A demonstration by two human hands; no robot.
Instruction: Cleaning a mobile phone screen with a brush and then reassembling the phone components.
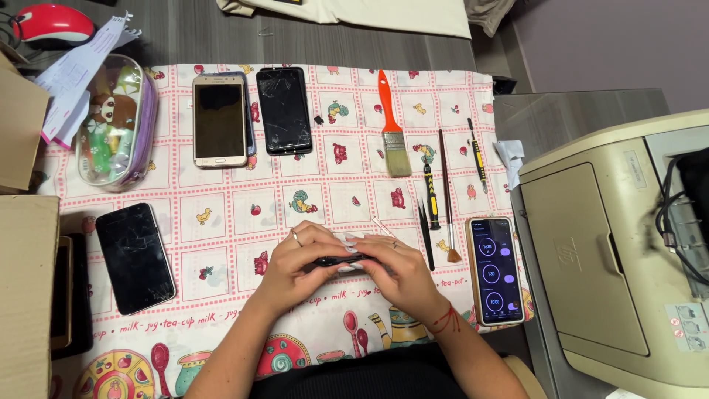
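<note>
My left hand (299, 262) and my right hand (395, 266) meet at the front middle of the patterned cloth (325, 185). Both grip a small dark phone (341, 260) edge-on between the fingertips; most of it is hidden by my fingers. A thin light stick (382, 226) pokes out just behind my right hand's fingers.
A black phone (135, 257) lies at left, a gold phone (219, 120) and a cracked black phone (283, 110) at the back. An orange brush (391, 122), screwdrivers (430, 193) and tweezers (426, 235) lie right of my hands, beside a lit phone (495, 270). A printer (613, 251) stands at right, a clear pouch (116, 122) at left.
</note>
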